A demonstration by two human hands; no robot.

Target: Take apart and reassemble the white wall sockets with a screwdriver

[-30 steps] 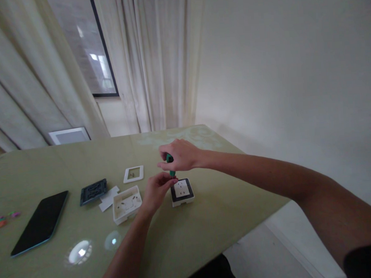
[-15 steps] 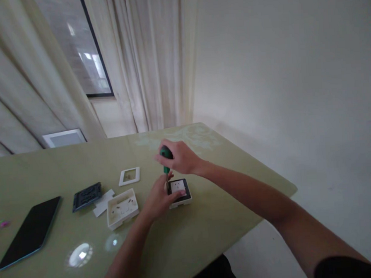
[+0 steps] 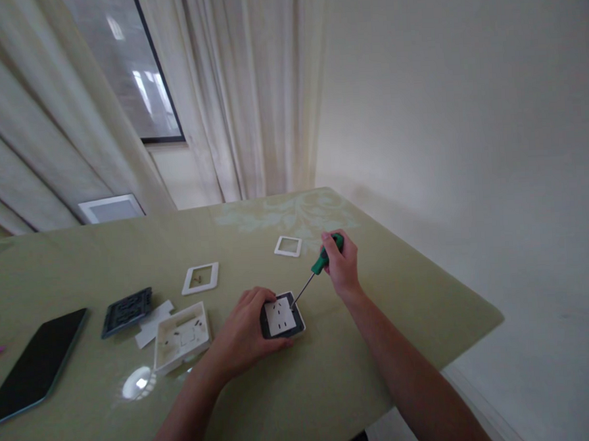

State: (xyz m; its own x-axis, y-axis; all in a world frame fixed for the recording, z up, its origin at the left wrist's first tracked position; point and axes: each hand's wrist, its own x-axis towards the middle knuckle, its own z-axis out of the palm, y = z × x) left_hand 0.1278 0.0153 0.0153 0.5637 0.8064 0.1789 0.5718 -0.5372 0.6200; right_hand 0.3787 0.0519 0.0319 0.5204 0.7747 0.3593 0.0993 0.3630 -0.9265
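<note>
A wall socket (image 3: 280, 316) with a white slotted face and a dark surround sits on a white box on the table. My left hand (image 3: 248, 325) grips it from the left, thumb along the near edge and fingers at the far edge. In my right hand (image 3: 344, 265) is a screwdriver (image 3: 320, 265) with a green handle, closed in my fingers. Its shaft slants down to the left, and the tip meets the right side of the dark surround. Whether a screw sits under the tip is too small to tell.
Left of my hands lie an open white box (image 3: 182, 338), white strips (image 3: 154, 323), a dark socket panel (image 3: 127, 313) and a tablet (image 3: 38, 362). A white frame (image 3: 200, 278) surrounds small screws. Another white frame (image 3: 288, 246) lies behind the socket. The table (image 3: 407, 293) ends near the wall.
The screwdriver has gone from upright at the socket's left side to slanted at its right side. My left hand now grips the socket's left side. The view has shifted slightly.
</note>
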